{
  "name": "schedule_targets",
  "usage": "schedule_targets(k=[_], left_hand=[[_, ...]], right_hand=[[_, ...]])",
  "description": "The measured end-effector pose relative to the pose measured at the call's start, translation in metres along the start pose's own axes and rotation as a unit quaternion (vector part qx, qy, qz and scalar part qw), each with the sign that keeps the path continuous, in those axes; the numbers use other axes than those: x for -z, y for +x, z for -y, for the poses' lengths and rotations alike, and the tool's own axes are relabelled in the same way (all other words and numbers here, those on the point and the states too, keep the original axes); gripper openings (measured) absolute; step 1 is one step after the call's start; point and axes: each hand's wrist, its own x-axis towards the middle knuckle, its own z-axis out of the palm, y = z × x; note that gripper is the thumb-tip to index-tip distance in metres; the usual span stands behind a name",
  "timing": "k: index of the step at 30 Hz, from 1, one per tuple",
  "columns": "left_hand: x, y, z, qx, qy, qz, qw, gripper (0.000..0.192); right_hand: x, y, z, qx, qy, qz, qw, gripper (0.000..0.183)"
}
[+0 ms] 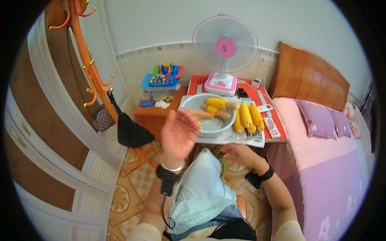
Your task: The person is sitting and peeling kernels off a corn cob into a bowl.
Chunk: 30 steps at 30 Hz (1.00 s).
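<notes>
My left hand (pixel 179 135) is raised, palm up with its fingers apart, near the left rim of a pale blue plastic basin (pixel 208 132); nothing shows in it. My right hand (pixel 238 154) hangs over my knee below the table's front edge, fingers bent, and whether it holds anything is unclear. Inside the basin lie partly shelled corn cobs (pixel 215 103), a bare cob (pixel 197 113) and loose kernels. Several full yellow corn cobs (pixel 246 114) are piled on newspaper (pixel 235 138) right of the basin.
A pink and white fan (pixel 222 83) stands behind the basin on the red-covered table (pixel 279 132), with remote controls (pixel 272 127) at the right. Toys (pixel 166 75) sit on a wooden cabinet (pixel 150 113). An orange coat rack (pixel 95 75) rises at left; a bed (pixel 325 174) flanks the right.
</notes>
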Motion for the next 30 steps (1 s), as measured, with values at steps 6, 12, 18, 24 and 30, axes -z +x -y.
schedule_targets(k=[6,12,18,24,30], left_hand=[[0.129,0.046,0.079,0.018,-0.011,-0.114,0.993,0.032],[0.244,0.013,0.134,0.107,0.086,-0.088,0.987,0.043],[0.279,-0.002,0.14,0.261,0.137,-0.087,0.952,0.041],[0.278,0.0,0.135,0.227,0.129,-0.133,0.956,0.039],[0.273,0.001,0.137,0.22,0.102,-0.124,0.962,0.038]], right_hand=[[0.034,0.06,-0.018,-0.028,-0.015,-0.031,0.999,0.019],[0.045,0.128,-0.094,-0.054,0.089,-0.05,0.993,0.016],[0.018,0.222,-0.098,-0.035,-0.04,0.001,0.999,0.03],[0.013,0.264,-0.088,-0.011,-0.218,-0.017,0.976,0.042],[0.023,0.24,-0.117,-0.234,-0.385,0.079,0.889,0.04]])
